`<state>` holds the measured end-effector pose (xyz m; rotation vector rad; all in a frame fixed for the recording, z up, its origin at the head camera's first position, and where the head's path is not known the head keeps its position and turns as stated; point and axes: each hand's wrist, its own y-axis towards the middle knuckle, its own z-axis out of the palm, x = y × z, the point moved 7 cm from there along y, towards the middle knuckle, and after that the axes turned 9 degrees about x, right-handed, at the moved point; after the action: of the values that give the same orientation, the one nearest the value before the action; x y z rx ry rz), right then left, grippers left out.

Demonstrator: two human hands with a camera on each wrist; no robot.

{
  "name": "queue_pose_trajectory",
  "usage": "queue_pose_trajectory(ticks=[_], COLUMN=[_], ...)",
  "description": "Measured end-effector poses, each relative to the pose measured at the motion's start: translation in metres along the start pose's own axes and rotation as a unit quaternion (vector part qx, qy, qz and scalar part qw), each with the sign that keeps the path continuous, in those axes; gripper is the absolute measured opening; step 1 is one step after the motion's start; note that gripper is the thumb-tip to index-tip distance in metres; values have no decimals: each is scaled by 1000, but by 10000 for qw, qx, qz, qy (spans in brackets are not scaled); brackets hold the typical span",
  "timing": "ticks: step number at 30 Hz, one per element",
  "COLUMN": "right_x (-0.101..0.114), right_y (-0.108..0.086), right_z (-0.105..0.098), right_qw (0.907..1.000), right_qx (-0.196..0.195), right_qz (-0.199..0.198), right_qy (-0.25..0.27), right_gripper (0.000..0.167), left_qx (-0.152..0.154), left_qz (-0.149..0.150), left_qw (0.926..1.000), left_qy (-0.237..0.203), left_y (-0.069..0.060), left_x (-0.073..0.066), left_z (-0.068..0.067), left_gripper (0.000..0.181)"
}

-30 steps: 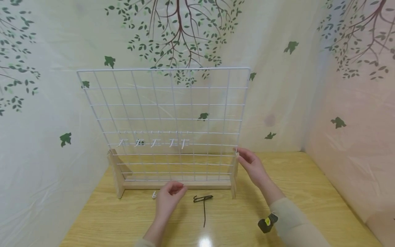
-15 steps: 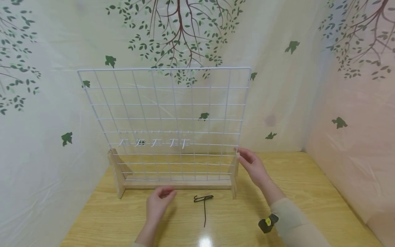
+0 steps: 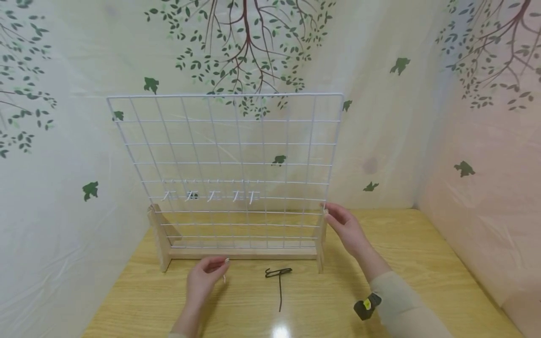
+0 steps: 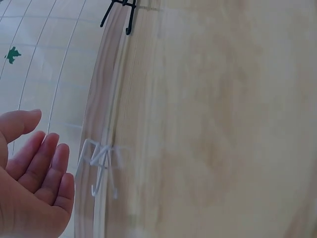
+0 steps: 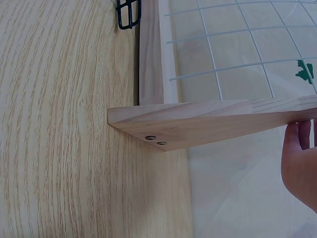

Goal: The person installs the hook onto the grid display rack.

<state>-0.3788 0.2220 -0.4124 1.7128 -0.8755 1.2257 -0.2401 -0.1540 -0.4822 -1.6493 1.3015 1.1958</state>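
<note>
A white wire grid panel [image 3: 224, 141] stands in a wooden base [image 3: 243, 256], with several white hooks [image 3: 213, 196] hung across it. My left hand [image 3: 203, 279] hovers just in front of the base, fingers loosely bent and holding nothing. Close by its fingertips is a loose white wire hook [image 4: 101, 166], partly hidden by the hand in the head view; the left wrist view shows a gap between them. With its thumb and fingers my right hand [image 3: 344, 227] holds the top of the right wooden upright [image 5: 208, 121], at the grid's side edge.
A black wire hook [image 3: 279, 277] with a long stem lies on the wooden table [image 3: 422, 281], between the two hands. Behind and to the sides hang pale sheets [image 3: 380, 141] printed with branches and leaves. A small black device [image 3: 367, 306] is on the right sleeve.
My left hand has moved left along the front of the base, and a white hook now shows at its right. The right hand and the grid have stayed put.
</note>
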Motion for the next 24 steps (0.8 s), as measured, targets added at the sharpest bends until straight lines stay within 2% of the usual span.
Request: queue_pose_trajectory(ticks=[4, 8, 15, 18, 24], right_x=[0, 1, 1, 1, 0], right_y=[0, -1, -1, -1, 0], right_z=[0, 0, 1, 1, 0], right_qw=[10000, 10000, 10000, 10000, 10000], right_qx=[0, -37, -56, -31, 11], right_qz=[-26, -5, 42, 48, 51], right_qy=[-23, -31, -22, 60, 17], right_gripper=[42, 42, 41, 42, 42], left_qx=[78, 95, 203, 224, 240], left_qz=[-61, -262, -522, -533, -504], left_qw=[9999, 9995, 9983, 9980, 9983], left_qy=[90, 119, -155, -239, -136], left_y=[0, -1, -3, -3, -1], left_x=[5, 12, 20, 23, 29], left_z=[-6, -11, -16, -17, -19], left_gripper=[27, 27, 32, 32, 33])
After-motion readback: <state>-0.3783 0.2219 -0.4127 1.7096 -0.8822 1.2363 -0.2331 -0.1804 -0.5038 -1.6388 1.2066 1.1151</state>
